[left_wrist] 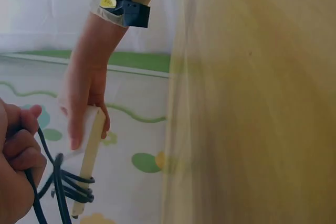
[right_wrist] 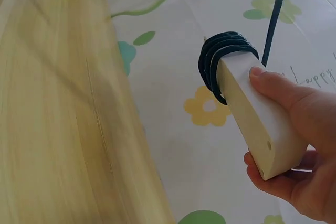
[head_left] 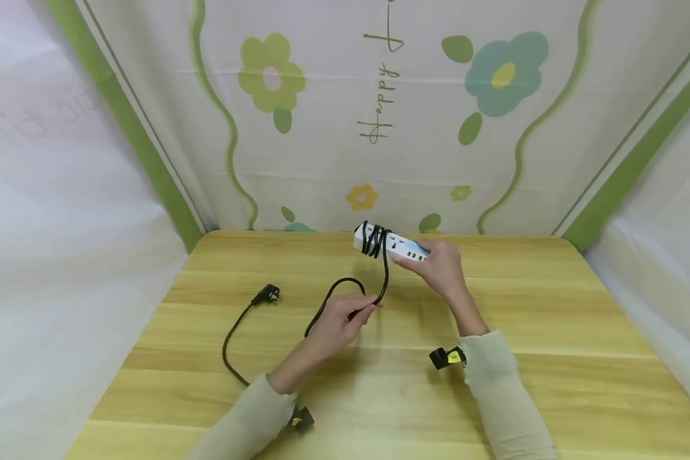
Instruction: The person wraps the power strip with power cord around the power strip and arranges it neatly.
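Observation:
A white power strip (head_left: 399, 246) is held up over the far part of the table, its sockets and USB ports showing in the head view. Its right end is gripped by my right hand (head_left: 441, 268), thumb along one side in the right wrist view. Several turns of black power cord (right_wrist: 228, 45) wrap the strip's other end. From these turns the cord hangs down to my left hand (head_left: 339, 319), which pinches it between thumb and fingers. Past that hand the cord loops back, and its black plug (head_left: 269, 293) lies on the table to the left.
The wooden table (head_left: 552, 306) reaches back to a printed flower cloth (head_left: 322, 140). White cloth sides (head_left: 80, 191) with green edging stand left and right. A small black camera (head_left: 439, 358) sits at the right wrist, another (head_left: 303, 419) at the left.

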The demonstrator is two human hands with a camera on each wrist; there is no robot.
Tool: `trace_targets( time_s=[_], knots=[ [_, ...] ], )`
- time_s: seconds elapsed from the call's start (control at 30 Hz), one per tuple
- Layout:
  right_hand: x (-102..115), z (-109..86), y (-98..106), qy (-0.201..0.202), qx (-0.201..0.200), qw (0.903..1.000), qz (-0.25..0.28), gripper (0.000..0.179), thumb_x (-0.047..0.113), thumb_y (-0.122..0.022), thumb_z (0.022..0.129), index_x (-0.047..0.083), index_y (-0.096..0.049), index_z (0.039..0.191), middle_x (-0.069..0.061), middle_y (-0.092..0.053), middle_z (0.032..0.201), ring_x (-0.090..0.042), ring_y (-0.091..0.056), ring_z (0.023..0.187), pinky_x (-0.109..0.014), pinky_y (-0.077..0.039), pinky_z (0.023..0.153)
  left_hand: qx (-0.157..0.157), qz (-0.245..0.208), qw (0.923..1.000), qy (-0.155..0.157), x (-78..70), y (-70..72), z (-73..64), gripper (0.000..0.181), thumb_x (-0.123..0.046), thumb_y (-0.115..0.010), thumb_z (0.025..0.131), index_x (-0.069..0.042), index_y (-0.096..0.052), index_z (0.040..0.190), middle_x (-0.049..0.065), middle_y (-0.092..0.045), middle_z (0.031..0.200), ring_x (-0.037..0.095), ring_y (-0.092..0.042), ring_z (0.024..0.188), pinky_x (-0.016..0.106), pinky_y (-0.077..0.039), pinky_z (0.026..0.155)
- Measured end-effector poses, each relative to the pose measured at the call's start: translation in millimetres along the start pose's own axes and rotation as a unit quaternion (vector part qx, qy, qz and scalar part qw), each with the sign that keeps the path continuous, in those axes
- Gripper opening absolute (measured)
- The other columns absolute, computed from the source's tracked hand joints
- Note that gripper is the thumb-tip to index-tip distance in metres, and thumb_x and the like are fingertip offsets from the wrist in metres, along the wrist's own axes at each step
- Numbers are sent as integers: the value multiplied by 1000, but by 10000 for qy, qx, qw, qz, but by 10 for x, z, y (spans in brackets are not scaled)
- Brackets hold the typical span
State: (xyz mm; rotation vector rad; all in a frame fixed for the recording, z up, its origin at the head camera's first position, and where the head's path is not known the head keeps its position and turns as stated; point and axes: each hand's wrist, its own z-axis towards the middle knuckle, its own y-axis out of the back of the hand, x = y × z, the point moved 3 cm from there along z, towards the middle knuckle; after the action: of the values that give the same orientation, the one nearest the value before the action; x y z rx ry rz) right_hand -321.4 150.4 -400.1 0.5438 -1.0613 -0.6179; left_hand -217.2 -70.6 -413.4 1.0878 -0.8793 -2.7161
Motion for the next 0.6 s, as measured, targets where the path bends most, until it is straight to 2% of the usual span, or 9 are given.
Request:
trace_targets(
  time_s=[0.07,0.13,0.17,0.23,0.3,0.4,0.5,0.6],
  knots=[
    [48,5,6,-78,24,9999,77,58,46,-85,76,2,-75,113,-18,-75,100,-24,-63,71,-30,-46,58,17,63,9999,-99,-10,35,4,21,-1,-58,98,3,-73,112,4,-62,69,1,-47,60,14,-42,53],
    [79,-4,44,-246,71,9993,255,58,45,-85,76,3,-74,115,-18,-74,105,-26,-63,73,-30,-47,58,207,126,9997,-45,6,34,4,21,-1,-58,98,3,-73,112,5,-62,69,1,-47,59,14,-42,53],
    [79,-12,72,-380,109,9985,382,60,45,-84,77,2,-73,117,-19,-74,109,-27,-64,76,-30,-47,59,317,162,9994,40,34,19,0,21,-2,-58,99,3,-73,112,5,-64,70,0,-47,60,14,-43,54],
    [67,-22,133,-684,196,9946,753,62,44,-83,78,3,-70,122,-20,-71,118,-28,-65,84,-27,-49,60,566,57,9972,476,136,-11,-8,23,-4,-56,100,0,-72,116,9,-65,72,0,-45,58,14,-41,54],
    [50,-27,193,-1009,294,9867,1241,63,43,-82,80,3,-68,126,-19,-67,127,-28,-65,93,-24,-51,63,739,-258,9915,1035,289,-19,-24,26,-8,-53,103,-2,-71,120,11,-64,75,1,-41,58,16,-38,55],
    [17,-25,252,-1292,397,9696,2039,58,36,-80,85,0,-66,128,-20,-64,132,-17,-65,94,-19,-53,67,832,-1221,9743,1699,572,-19,-86,31,-14,-43,107,3,-67,119,15,-56,72,6,-35,56,19,-34,56],
    [43,-25,283,-1380,516,9542,2605,52,27,-77,88,-4,-65,127,-24,-61,133,-5,-63,88,-18,-54,70,876,-1874,9608,1848,743,-4,-131,36,-17,-36,109,8,-62,104,10,-44,68,9,-35,58,21,-33,60],
    [131,-31,308,-1324,636,9450,2924,49,20,-76,89,-9,-62,127,-28,-59,133,-4,-63,86,-19,-54,73,900,-1761,9627,1849,798,19,-113,34,-16,-35,109,6,-56,92,5,-41,68,8,-37,60,20,-34,60]
  ],
)
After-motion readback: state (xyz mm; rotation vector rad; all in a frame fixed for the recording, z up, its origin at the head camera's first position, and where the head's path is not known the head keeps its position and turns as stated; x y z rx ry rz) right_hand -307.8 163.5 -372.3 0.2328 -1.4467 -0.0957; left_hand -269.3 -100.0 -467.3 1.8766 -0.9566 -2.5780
